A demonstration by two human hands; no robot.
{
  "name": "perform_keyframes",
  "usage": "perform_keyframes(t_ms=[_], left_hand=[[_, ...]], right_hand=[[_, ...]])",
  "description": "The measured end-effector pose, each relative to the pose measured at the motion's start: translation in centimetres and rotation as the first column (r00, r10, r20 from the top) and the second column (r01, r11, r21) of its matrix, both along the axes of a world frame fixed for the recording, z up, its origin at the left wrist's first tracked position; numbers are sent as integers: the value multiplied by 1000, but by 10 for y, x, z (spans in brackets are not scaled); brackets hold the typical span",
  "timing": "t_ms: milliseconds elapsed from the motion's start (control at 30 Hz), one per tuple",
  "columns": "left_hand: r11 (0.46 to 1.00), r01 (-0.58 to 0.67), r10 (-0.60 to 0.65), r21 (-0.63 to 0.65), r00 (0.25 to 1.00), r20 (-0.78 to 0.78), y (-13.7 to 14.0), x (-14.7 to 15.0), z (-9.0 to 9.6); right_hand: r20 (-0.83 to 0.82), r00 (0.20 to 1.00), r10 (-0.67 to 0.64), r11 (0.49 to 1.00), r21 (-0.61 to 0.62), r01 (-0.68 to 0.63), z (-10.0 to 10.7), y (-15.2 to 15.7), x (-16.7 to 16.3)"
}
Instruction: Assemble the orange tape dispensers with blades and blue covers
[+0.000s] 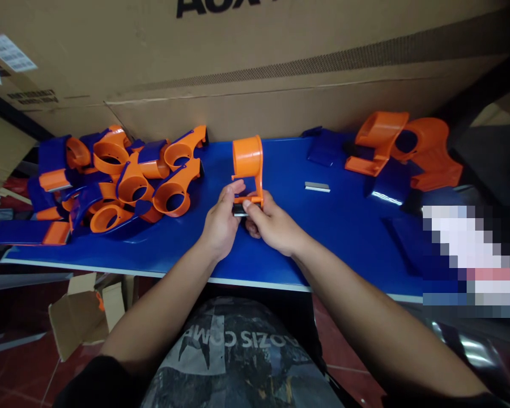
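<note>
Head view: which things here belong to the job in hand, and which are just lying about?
Seem part of it:
- orange frame, held in left hand and right hand
- loose toothed strip
- frames at right
- blue parts at right
- orange-and-blue pile at left

Seem just lying about:
- big carton
- open box

The person wears a shirt [276,377] in mottled dark grey and black, with muted greenish patches low on the front. Across the chest runs a line of pale grey capital lettering [259,340], upside down in this view and partly lost in folds. Beside it sits a lighter grey panel [215,360] bearing a dark, spiky shape [194,347]. The left sleeve [96,379] and right sleeve [437,400] are plain black. Forearms, left hand [221,224] and right hand [276,224] are bare.
</note>
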State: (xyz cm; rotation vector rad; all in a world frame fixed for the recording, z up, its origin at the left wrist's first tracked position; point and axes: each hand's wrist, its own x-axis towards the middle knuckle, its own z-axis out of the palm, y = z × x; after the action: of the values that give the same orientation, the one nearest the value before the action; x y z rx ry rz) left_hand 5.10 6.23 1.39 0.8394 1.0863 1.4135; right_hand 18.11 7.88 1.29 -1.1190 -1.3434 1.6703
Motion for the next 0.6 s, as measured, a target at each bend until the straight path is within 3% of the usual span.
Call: perform_keyframes(t_ms=[200, 367, 467, 600], left_hand=[[998, 1, 2, -64, 999, 42, 0, 0, 4], [989, -25, 58, -148, 973, 222, -2, 3, 17], [989, -21, 65, -144, 949, 308, -3, 5, 22], [997, -20, 41, -79, 960, 275, -4, 5, 12]], right_hand=[[50, 999, -9, 999, 34, 7, 0, -1, 2], [51, 999, 11, 999, 46, -13, -2, 1, 3], [98, 995, 36, 998, 47, -41, -2, 1, 3], [64, 997, 35, 999, 9, -35, 2, 0, 1]])
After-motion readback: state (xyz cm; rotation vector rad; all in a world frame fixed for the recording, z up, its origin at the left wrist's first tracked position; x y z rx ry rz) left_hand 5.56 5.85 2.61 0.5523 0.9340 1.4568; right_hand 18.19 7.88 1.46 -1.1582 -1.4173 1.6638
